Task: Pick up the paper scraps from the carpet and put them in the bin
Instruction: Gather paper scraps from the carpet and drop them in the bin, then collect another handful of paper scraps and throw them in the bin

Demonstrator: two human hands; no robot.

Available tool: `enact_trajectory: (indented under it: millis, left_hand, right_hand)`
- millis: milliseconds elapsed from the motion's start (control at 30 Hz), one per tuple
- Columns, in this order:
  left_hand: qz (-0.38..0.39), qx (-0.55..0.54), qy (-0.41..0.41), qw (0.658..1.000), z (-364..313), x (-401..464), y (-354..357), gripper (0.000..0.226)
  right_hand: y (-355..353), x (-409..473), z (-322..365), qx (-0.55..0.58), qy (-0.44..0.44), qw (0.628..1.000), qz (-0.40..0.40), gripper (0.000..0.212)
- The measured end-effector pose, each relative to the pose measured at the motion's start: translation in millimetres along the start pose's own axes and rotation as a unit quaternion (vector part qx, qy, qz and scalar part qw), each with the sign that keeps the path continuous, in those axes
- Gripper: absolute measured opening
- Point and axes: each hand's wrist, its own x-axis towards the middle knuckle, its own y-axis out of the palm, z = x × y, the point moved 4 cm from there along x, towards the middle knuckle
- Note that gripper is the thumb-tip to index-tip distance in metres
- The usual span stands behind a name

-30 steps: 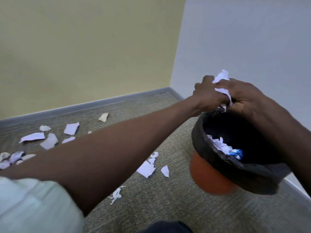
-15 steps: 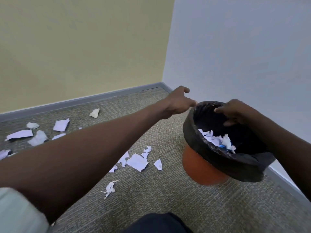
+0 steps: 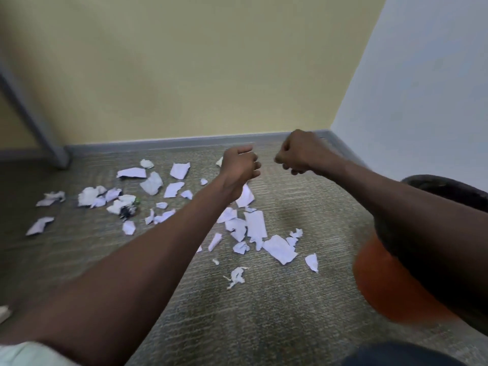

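Both hands, left hand (image 3: 241, 165) and right hand (image 3: 295, 154), are curled and hold nothing; scoop many paper scraps (image 3: 254, 223) off the carpet (image 3: 264, 313) together.

bin (image 3: 412, 281) blurred — cut off at right edge, inside hidden

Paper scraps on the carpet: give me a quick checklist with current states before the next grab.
1. Both hands free of paper: ok; left hand and right hand are curled, nothing visible in either grip.
2. Scraps left to collect: ok; many paper scraps lie across the carpet.
3. Nearest target in reach: ok, likely; the large scrap lies between the arms, close to the bin.
4. Bin position: ok; the bin stands at the right, partly behind the right forearm.
5. Room left inside the bin: cannot tell; its opening is hidden.
6. Non-paper item among scraps: cannot tell; a dark crumpled item is blurred.
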Motion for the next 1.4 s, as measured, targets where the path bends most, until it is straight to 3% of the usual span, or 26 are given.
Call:
enact_trajectory:
  millis: [133,233,333,433,567,667,767,833,967,1067,1200,1267,1400]
  left_hand:
    - [-0.118,-0.007,-0.012,0.993,34,3,-103,0.016]
    - [-0.229,0.068,-0.019,0.971,67,-1,-200,0.017]
    - [-0.335,0.248,-0.005,0.909,87,-25,-288,0.024]
    - [-0.376,0.363,0.014,0.852,94,-63,-348,0.03]
    - [-0.414,0.506,-0.077,0.753,128,-97,-420,0.042]
    - [-0.439,0.528,-0.139,0.714,149,-124,-443,0.061]
    - [-0.428,0.475,-0.222,0.736,179,-143,-478,0.085]
    - [-0.401,0.452,-0.217,0.766,205,-152,-499,0.092]
    - [-0.418,0.482,-0.091,0.765,223,-159,-487,0.059]
    - [-0.394,0.486,-0.012,0.78,215,-147,-455,0.064]
    - [-0.314,0.476,0.035,0.821,223,-135,-412,0.061]
    - [-0.28,0.524,0.043,0.803,226,-134,-390,0.061]
    - [-0.25,0.63,0.06,0.732,228,-138,-365,0.043]
  right_hand:
    - [60,22,79,-0.092,-0.091,0.989,0.065,0.022]
    - [108,31,130,-0.141,-0.139,0.973,0.121,0.026]
    - [156,36,169,-0.162,-0.178,0.95,0.2,0.03]
    - [198,34,194,-0.171,-0.189,0.93,0.264,0.035]
    - [246,28,202,-0.216,-0.219,0.91,0.279,0.032]
    - [277,30,188,-0.27,-0.248,0.879,0.304,0.043]
    - [291,40,166,-0.306,-0.24,0.866,0.314,0.041]
    - [296,45,153,-0.317,-0.229,0.866,0.313,0.043]
    - [310,44,137,-0.293,-0.19,0.878,0.328,0.064]
    - [328,34,133,-0.249,-0.159,0.885,0.361,0.087]
    - [352,9,143,-0.198,-0.154,0.887,0.387,0.1]
    - [360,-4,150,-0.208,-0.185,0.888,0.366,0.101]
    - [376,-21,158,-0.194,-0.261,0.894,0.308,0.088]
